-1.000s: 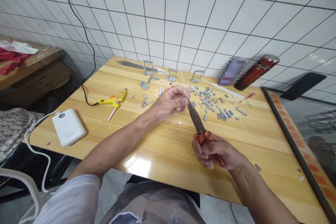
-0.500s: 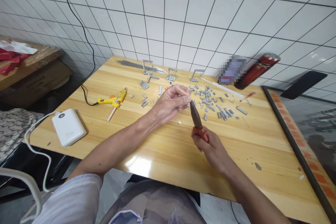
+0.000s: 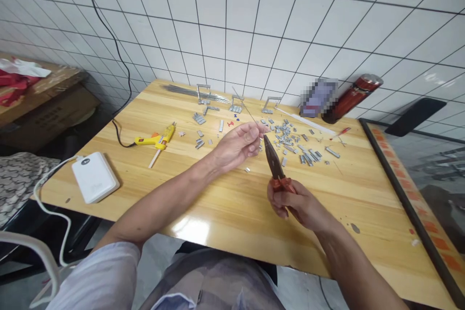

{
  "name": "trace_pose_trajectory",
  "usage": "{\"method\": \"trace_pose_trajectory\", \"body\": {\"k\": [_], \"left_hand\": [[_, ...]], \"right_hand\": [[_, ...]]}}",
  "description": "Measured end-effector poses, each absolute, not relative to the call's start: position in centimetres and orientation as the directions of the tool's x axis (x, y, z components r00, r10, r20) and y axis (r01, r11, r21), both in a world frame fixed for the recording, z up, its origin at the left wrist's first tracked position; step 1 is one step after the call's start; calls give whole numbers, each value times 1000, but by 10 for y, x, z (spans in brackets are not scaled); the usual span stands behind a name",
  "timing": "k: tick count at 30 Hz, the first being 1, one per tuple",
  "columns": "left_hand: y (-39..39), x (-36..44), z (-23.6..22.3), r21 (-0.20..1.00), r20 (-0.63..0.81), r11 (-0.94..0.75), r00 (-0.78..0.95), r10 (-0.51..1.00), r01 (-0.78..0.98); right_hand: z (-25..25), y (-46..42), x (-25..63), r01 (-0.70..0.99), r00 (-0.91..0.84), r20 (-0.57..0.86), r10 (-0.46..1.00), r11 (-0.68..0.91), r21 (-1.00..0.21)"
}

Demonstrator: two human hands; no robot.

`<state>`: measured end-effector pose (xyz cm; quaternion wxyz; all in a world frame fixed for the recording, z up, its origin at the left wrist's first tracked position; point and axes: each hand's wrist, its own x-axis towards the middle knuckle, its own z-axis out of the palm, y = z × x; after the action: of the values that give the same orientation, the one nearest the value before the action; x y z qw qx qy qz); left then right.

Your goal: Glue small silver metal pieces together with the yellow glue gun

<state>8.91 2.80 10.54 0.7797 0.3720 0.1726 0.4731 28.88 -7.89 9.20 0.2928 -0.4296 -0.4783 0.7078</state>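
Observation:
My left hand [image 3: 240,144] pinches a thin metal wire [image 3: 244,102] that slants up and left toward the wall. Around the red handles of long-nose pliers [image 3: 273,156], my right hand [image 3: 296,201] is closed. The tips of the pliers meet the left fingertips, where the wire's lower end is too small to make out. Beyond the hands lies a loose pile of small grey metal pieces [image 3: 285,131]. Small bent metal frames [image 3: 203,94] stand along the back of the table, near a bundle of thin rods [image 3: 181,91].
A yellow glue gun [image 3: 160,138] and a white power bank [image 3: 95,177] with a cable lie on the left of the wooden table [image 3: 225,223]. At the back right stand a red flask [image 3: 354,97] and a blurred object [image 3: 319,99]. A dark-framed glass panel [image 3: 395,174] leans right.
The wire now shows clearly, pointing up and left from my left fingers. My right hand has shifted slightly down and right, and the pliers' handles look more spread.

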Motion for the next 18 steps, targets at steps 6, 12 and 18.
{"method": "trace_pose_trajectory", "body": {"k": [6,12,18], "left_hand": [[27,86,106,739,98,350,606,790,-576],[29,83,110,759,111,320,596,795,-567],[32,82,111,845,174,111,464,868,-523]], "right_hand": [[93,-84,288,-151,-677,-363,641,-603,-784],[90,-86,288,-140,-670,-370,644,-598,-789],[82,-90,283,73,-364,-343,866,-341,-937]]}}
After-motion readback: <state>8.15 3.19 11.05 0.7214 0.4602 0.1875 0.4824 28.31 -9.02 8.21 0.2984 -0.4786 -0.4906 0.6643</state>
